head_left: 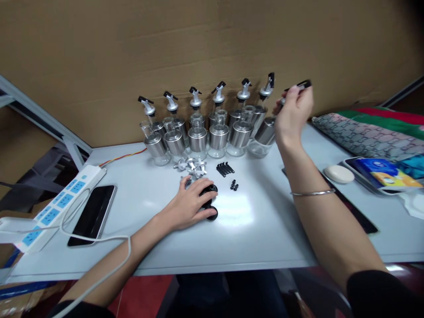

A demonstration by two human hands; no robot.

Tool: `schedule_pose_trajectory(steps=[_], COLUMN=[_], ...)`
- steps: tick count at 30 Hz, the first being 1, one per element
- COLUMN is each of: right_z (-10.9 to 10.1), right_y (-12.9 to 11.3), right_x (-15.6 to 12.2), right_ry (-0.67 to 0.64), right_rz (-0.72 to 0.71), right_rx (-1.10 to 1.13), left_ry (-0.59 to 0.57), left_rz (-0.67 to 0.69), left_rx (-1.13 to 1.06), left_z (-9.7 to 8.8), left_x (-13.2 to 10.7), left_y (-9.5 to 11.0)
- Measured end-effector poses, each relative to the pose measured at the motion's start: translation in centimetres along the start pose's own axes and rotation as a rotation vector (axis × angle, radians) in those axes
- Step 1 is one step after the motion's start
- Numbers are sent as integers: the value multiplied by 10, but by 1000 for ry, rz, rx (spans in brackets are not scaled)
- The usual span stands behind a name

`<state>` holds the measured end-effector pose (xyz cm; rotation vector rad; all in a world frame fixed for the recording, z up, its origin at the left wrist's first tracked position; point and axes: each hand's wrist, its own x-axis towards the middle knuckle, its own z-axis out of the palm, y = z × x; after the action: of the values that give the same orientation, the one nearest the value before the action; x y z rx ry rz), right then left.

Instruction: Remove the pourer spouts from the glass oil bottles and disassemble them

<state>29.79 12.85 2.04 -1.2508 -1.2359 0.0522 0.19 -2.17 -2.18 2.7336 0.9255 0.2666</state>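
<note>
My right hand [293, 112] is raised at the right end of the bottle rows, fingers closed round a pour spout [303, 84] whose black lever sticks out on top. Below that hand stands a glass bottle with a steel sleeve [266, 131]; its neck is hidden. Flat over several black round parts [212, 213] lies my left hand [188, 205], fingers spread and touching them. Just beyond its fingertips is a pile of silver spout bodies [192, 167]. Small black levers [225, 168] and tiny black rings [234, 185] lie to the right of the pile.
Behind, a row of bottles carries fitted spouts [195, 98]; before it stand open-necked bottles [198, 138]. A phone [93, 214] and a power strip [62, 205] with a white cable lie left. At right are a dark flat tablet-like thing [359, 214], a white mouse [339, 174] and a tissue pack [387, 172].
</note>
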Motion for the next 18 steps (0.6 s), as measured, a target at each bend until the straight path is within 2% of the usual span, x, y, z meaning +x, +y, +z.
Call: schedule_pose_trajectory(steps=[2,3,6,7,9,11,14,16,18], right_z=[-4,-7,-19,-23,-31,-36,-30,-18,-4], right_y=[-22,-34,-77,-92,-122,-150,-180,-189,-190], right_x=[0,-1,-2,-4,-11,-23,-50,-72,-93], right_ry=[205,236,173,99,-165,-341,-571,-740,-873], right_rz=[24,0,-62,-43,63,173,393,474,544], right_rx=[103,139,281,346,465,601,770,923,1005], left_ry=[54,102,301,367,471,544,651,679,610], left_rz=[14,30,83,81,44,-3,-58,-111,-164], left_rx=[12,14,-45,-101,-251,-387,-521,-649,-858], left_z=[2,3,6,7,9,10,7,2,-4], left_x=[-1,-2,-3,-3,-4,-4,-8,-10,-10], left_y=[-2,-3,-4,-3,1,7,17,22,23])
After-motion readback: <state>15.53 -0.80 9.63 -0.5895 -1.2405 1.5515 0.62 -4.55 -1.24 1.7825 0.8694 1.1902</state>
